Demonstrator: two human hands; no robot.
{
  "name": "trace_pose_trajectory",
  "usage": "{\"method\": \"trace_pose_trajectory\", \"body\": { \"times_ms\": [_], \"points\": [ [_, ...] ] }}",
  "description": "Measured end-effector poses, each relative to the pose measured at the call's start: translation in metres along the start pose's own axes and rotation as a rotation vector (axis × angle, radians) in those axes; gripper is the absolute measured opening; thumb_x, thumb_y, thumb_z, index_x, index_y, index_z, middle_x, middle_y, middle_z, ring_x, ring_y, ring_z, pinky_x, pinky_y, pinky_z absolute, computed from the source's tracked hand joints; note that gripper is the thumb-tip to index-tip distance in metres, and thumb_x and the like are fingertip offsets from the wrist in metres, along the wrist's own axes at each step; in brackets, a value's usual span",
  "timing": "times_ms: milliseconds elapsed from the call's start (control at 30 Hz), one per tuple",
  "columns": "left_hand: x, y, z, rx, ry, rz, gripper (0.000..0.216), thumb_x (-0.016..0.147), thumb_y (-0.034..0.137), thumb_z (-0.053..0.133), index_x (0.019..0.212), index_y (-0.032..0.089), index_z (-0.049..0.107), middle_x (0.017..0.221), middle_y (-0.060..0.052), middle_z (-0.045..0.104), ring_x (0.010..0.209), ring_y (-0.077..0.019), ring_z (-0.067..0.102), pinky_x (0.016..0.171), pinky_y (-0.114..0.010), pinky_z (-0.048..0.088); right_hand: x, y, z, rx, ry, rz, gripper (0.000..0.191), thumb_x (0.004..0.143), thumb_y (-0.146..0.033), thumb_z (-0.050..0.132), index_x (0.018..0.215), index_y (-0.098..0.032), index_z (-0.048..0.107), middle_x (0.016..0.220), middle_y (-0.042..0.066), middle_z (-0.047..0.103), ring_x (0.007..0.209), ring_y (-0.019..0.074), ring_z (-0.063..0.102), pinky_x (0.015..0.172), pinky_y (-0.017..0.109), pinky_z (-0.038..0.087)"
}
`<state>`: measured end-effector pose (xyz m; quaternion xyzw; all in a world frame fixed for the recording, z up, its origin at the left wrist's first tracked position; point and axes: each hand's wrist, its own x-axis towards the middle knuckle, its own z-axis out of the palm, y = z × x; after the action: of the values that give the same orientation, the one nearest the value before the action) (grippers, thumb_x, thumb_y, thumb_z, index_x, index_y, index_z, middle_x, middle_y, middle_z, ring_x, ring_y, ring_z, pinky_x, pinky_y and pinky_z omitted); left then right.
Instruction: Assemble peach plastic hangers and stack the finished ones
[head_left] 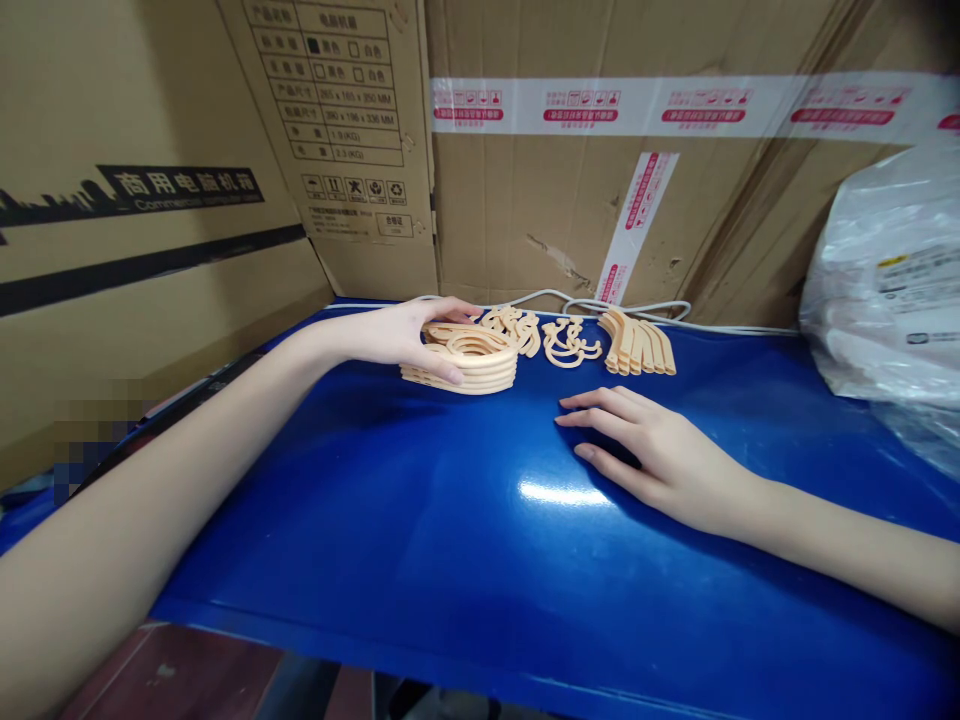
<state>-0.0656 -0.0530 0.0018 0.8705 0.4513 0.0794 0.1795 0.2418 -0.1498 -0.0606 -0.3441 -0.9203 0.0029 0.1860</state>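
My left hand (409, 335) is closed around a stack of beige curved plastic pieces (480, 375) at the back of the blue table. Its thumb presses the front of the stack and its fingers reach over the top and behind. To the right of the stack lie a small heap of beige curved plastic parts (514, 328) and several thin beige hook-shaped parts (568, 345). Farther right is a row of beige curved arm-like pieces (637, 345). Nearer to me, my right hand (649, 450) hovers at or just over the tabletop, fingers apart, holding nothing.
Large cardboard boxes (525, 200) wall off the back and left of the blue table (420, 550). A white cable (660, 310) runs along the back edge. At the right stands a bulky clear plastic bag (885, 270) with white contents.
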Motion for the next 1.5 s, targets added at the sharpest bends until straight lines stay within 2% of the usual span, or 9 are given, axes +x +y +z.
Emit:
{"method": "trace_pose_trajectory", "body": {
  "times_ms": [133,1500],
  "points": [
    [0.0014,-0.0013,0.0009,-0.056,-0.011,0.029,0.091,0.068,0.057,0.071,0.147,0.03,0.033,0.148,-0.004,0.044,0.131,-0.0258,0.048,0.111,-0.035,0.035,-0.0001,-0.0003,-0.0001,0.0,0.01,0.002,0.028,0.097,-0.028,0.044,0.116,-0.02,0.063,0.124,0.012,0.062,0.113,0.0242,0.059,0.096,0.044,0.051],
    [-0.0004,0.0044,0.001,0.029,0.002,-0.012,0.09,0.069,0.06,0.069,0.147,0.03,0.035,0.149,-0.004,0.044,0.13,-0.0279,0.048,0.109,-0.037,0.036,0.0,-0.0001,0.0009,-0.001,0.026,0.002,0.028,0.096,-0.028,0.047,0.118,-0.021,0.062,0.123,0.011,0.064,0.112,0.0239,0.06,0.094,0.043,0.053]
  ]
}}
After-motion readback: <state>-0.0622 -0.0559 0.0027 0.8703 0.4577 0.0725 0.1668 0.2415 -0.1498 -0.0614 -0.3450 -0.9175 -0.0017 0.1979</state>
